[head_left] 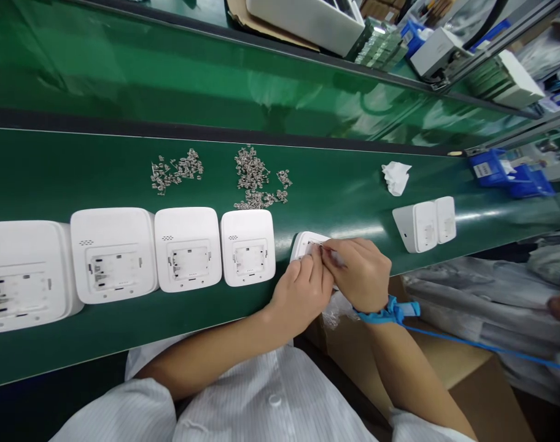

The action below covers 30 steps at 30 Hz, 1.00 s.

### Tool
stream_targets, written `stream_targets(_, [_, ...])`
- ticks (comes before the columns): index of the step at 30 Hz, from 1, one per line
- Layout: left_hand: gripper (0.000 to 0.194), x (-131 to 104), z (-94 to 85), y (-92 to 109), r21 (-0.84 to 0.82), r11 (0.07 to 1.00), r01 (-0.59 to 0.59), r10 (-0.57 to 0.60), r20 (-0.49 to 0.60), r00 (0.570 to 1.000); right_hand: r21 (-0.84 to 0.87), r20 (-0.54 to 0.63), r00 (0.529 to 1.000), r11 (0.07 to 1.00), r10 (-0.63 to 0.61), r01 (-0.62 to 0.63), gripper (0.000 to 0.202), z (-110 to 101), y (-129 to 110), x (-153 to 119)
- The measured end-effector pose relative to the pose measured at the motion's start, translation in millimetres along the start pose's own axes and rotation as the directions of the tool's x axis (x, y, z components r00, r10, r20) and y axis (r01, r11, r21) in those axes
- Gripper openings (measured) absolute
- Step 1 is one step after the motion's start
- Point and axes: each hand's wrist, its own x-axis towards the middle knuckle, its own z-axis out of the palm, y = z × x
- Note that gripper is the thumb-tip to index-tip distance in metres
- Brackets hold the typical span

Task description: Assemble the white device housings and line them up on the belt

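At the front edge of the green bench, both of my hands are over a white plastic housing (301, 244), covering most of it. My left hand (303, 291) grips the housing, its bent fingers pressed on the recessed face. My right hand (363, 273) has thumb and forefinger pinched together over the recess; whatever is between them is too small and hidden to name. A blue wrist strap (384, 312) circles my right wrist. Left of my hands, a similar white housing (247, 248) lies with its battery recess facing up, in a row with several more.
Small metal clips lie in a left pile (177, 170) and a larger pile (252, 169) behind the housings. To the right are a crumpled white tissue (396, 178), two standing white housings (425, 226) and blue bins (492, 167). A blue cord (487, 348) trails rightward from the strap.
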Motion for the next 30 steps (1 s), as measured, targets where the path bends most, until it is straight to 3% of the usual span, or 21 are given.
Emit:
stream_targets(10, [0.038,0,-3.0,-1,0.038,0.999,0.000,0.000,0.006,1.000,0.031,-0.018,0.996,0.996,-0.082,0.082,0.012,-1,-3,-2])
stream_targets(19, [0.036,-1,-0.2,-1,0.005,1.000,0.005,-0.005,0.011,1.000,0.006,0.100,0.975,0.980,-0.197,0.198,0.017,-8,0,1])
stream_targets(26, [0.045,-5,-4.9,-3,-0.007,1.000,-0.018,0.018,0.015,1.000,0.059,0.008,1.000,0.998,0.009,-0.010,0.016,2,5,4])
stream_targets(30, [0.042,-5,-5.7,-4,-0.017,1.000,-0.022,0.022,-0.012,1.000,0.024,0.044,0.999,1.000,0.008,-0.009,0.011,2,6,9])
